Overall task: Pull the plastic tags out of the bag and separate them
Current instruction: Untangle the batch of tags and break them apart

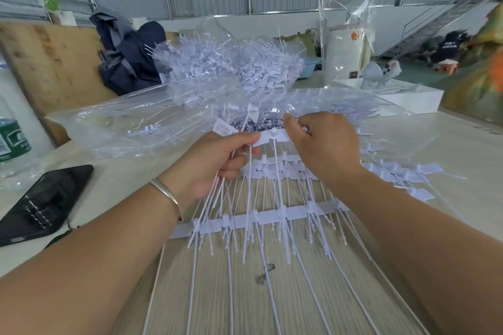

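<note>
Bright, even daylight fills the scene, seemingly from above and far off; shadows are soft and faint, with only a slight one under the left hand (215,163). Glare streaks run over the clear bag (130,128) and the upright plastic sheet (345,8) at far right. The middle is fairly sharp: the tags (272,139) and table (245,294) grain read well. Wide-angle distortion bends the wall lines and stretches both forearms near the bottom corners. The far right edge is smeared and blurred, and the bottle (13,139) at left is soft.
</note>
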A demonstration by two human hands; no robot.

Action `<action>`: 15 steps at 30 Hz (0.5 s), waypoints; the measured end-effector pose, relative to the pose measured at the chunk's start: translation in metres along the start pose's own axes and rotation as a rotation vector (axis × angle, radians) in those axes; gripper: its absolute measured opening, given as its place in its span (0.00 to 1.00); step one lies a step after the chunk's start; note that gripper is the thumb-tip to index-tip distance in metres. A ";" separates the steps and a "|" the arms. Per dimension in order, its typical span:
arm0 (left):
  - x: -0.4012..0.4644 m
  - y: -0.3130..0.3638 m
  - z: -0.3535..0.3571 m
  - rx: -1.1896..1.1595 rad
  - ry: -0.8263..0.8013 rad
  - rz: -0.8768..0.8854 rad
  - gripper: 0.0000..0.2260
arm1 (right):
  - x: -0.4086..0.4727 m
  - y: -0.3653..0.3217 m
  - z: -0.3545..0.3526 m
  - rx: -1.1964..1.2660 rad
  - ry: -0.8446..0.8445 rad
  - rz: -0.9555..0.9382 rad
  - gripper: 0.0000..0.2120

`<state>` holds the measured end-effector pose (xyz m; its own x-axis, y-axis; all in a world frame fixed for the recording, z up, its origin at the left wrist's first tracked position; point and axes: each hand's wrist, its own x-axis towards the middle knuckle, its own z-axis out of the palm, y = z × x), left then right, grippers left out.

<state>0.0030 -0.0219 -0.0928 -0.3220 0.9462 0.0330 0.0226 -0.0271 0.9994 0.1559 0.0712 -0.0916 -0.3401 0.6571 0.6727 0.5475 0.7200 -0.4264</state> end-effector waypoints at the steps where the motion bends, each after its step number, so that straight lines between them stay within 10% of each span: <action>1: -0.001 0.000 0.000 -0.029 -0.037 0.005 0.07 | 0.000 0.000 0.001 0.021 -0.010 0.007 0.29; 15: -0.009 0.001 0.009 0.051 -0.390 0.093 0.11 | -0.016 -0.014 0.007 0.307 -0.153 -0.075 0.30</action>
<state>0.0141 -0.0281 -0.0919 0.0667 0.9922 0.1057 0.0845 -0.1112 0.9902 0.1484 0.0522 -0.1013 -0.4941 0.6087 0.6208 0.2693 0.7861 -0.5564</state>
